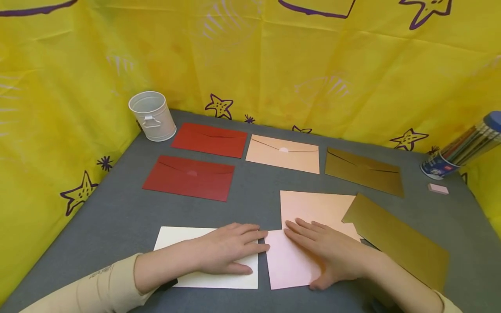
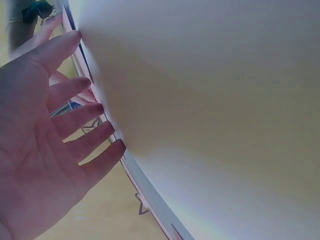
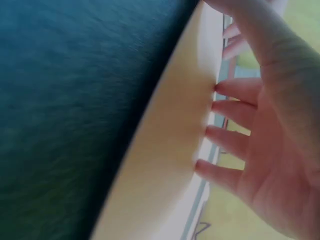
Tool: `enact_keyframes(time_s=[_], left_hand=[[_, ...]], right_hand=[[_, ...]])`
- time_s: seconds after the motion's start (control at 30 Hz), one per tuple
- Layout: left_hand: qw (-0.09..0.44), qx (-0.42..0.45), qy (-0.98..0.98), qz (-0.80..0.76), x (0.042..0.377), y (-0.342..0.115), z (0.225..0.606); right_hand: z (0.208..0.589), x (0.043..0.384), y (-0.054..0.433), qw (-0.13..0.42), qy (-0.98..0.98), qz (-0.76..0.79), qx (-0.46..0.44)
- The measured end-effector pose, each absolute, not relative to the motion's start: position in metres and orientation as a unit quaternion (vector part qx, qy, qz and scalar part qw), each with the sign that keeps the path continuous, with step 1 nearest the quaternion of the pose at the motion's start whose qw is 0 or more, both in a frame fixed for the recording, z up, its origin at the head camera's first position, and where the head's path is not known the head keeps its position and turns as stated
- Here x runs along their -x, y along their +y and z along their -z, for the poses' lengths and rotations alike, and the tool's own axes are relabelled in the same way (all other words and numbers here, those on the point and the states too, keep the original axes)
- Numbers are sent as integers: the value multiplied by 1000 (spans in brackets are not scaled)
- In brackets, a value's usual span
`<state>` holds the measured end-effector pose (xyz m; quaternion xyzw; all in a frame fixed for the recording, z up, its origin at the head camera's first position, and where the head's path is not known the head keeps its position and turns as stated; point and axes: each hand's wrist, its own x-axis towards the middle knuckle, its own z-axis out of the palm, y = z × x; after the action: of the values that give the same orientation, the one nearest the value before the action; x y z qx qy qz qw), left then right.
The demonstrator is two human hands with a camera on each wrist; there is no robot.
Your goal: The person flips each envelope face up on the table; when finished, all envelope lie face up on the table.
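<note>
My left hand (image 1: 232, 250) rests with straight fingers on a white paper rectangle (image 1: 215, 280) near the table's front. In the left wrist view the fingertips touch the white paper (image 2: 210, 100). To its right, a pale pink paper rectangle (image 1: 289, 265) lies under my right hand (image 1: 328, 250), whose fingers are extended and slightly spread over it. The pink paper overlaps a peach one (image 1: 313, 202) behind it. Beside the right forearm lies a gold paper rectangle (image 1: 411, 248), one corner over the peach one. Whether these are envelopes turned face down, I cannot tell.
Farther back lie a bright red envelope (image 1: 211, 139), a dark red envelope (image 1: 189, 178), a peach envelope (image 1: 282, 154) and a gold envelope (image 1: 364, 171). A white pail (image 1: 152, 117) stands back left. At right are a pencil cup (image 1: 438, 167) and an eraser (image 1: 438, 188).
</note>
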<state>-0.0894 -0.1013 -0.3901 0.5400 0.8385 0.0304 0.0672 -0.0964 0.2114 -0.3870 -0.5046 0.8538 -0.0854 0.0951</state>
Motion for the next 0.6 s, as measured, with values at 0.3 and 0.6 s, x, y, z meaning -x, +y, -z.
enact_keyframes(time_s=[0.3, 0.6], left_hand=[[35, -558, 829, -1, 75, -97, 389], [71, -514, 844, -134, 72, -84, 386]], right_hand=[[384, 79, 229, 62, 850, 56, 521], [369, 81, 236, 130, 821, 169, 530]])
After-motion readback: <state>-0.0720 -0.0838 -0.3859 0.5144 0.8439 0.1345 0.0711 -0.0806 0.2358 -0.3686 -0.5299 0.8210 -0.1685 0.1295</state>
